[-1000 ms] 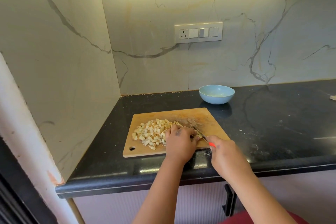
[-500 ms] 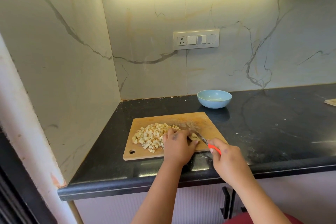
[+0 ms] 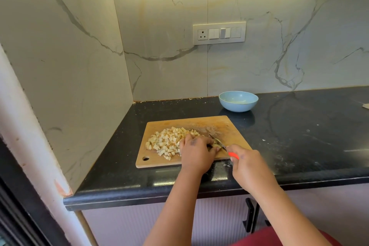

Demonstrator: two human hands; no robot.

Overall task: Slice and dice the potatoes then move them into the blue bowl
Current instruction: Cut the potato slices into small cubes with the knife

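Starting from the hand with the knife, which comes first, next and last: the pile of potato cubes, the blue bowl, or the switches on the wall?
From the right hand:
1. Potato cubes, just to its left on the board.
2. Blue bowl, behind the board on the counter.
3. Switch panel, up on the back wall.

A switch panel (image 3: 219, 33) on the marble wall (image 3: 269, 50) above black counter (image 3: 299, 136)

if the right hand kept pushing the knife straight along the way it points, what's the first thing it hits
Probably the left hand: the knife in the right hand points up-left, its blade right beside those fingers and the potato piece they hold. Depth is unclear.
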